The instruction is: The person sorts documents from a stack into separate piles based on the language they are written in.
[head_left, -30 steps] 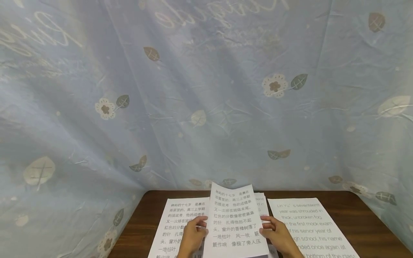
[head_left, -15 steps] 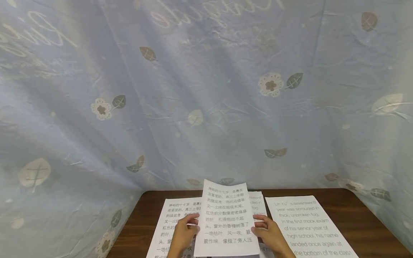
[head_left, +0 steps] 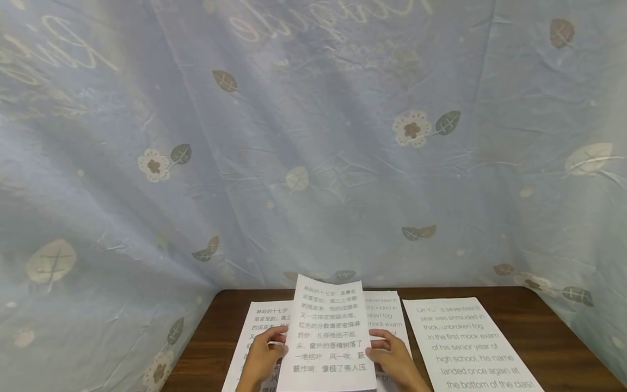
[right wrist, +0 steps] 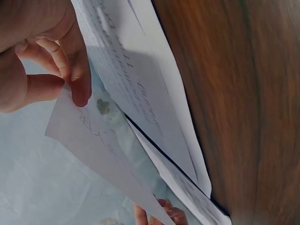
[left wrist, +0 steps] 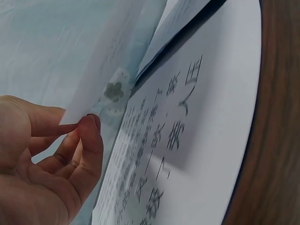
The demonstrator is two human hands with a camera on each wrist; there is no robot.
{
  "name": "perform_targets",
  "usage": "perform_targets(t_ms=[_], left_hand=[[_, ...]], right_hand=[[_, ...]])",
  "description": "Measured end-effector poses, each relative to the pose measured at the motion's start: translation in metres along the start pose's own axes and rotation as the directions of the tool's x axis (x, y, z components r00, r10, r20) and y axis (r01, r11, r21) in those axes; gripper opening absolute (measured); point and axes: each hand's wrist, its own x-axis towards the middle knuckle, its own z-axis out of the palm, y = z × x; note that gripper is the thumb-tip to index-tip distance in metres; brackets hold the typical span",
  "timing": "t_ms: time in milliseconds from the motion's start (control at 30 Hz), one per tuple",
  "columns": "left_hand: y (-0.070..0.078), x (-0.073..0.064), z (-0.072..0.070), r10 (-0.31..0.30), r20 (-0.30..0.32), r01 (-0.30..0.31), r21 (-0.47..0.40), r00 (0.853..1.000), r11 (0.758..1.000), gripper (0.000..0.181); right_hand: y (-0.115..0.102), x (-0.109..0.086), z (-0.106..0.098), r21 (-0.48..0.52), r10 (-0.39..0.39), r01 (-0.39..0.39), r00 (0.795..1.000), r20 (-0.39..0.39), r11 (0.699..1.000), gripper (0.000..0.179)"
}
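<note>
Raised over the table is a sheet of paper (head_left: 327, 332) with printed Chinese text, held between both hands. My left hand (head_left: 262, 356) pinches its left edge between thumb and fingers, and the left wrist view shows the sheet (left wrist: 101, 61) clear of the paper below. On the opposite edge, my right hand (head_left: 392, 356) pinches with thumb and forefinger; the sheet (right wrist: 93, 145) slants away in the right wrist view. Behind it lies Chinese-printed paper (head_left: 266, 316) on the left, partly covered. English-printed paper (head_left: 387, 310) in the middle shows past its right side.
At the right lies more English-printed paper (head_left: 470, 348), apart from the middle pile. All of it rests on a dark brown wooden table (head_left: 529, 326). A pale blue curtain (head_left: 313, 218) with leaf and flower prints hangs behind and at the sides.
Both hands have carried the sheet leftward, from over the middle pile toward the left paper. More of the middle English-printed paper now shows, and less of the left paper.
</note>
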Motion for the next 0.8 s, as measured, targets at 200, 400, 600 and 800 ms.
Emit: perform_targets(t_ms=[200, 400, 600, 800], left_hand=[[-0.003, 0.0, -0.017, -0.016, -0.023, 0.016, -0.011, 1.0, 1.0, 0.049], [-0.005, -0.001, -0.032, -0.023, -0.036, 0.024, 0.016, 0.999, 1.0, 0.048], [-0.011, -0.001, -0.043, -0.04, -0.045, 0.042, 0.023, 0.998, 0.999, 0.048], [-0.016, -0.005, -0.057, -0.053, -0.015, 0.053, 0.011, 0.998, 0.999, 0.049]], right_hand=[[-0.001, 0.002, 0.016, -0.006, -0.019, 0.019, 1.0, 0.009, 1.0, 0.062], [-0.002, 0.003, 0.028, 0.042, -0.031, 0.029, 0.999, 0.041, 0.999, 0.064], [-0.004, 0.002, 0.038, 0.063, -0.051, 0.047, 0.997, 0.064, 0.997, 0.064], [-0.002, 0.004, 0.052, 0.057, -0.056, 0.052, 0.996, 0.065, 0.997, 0.061]])
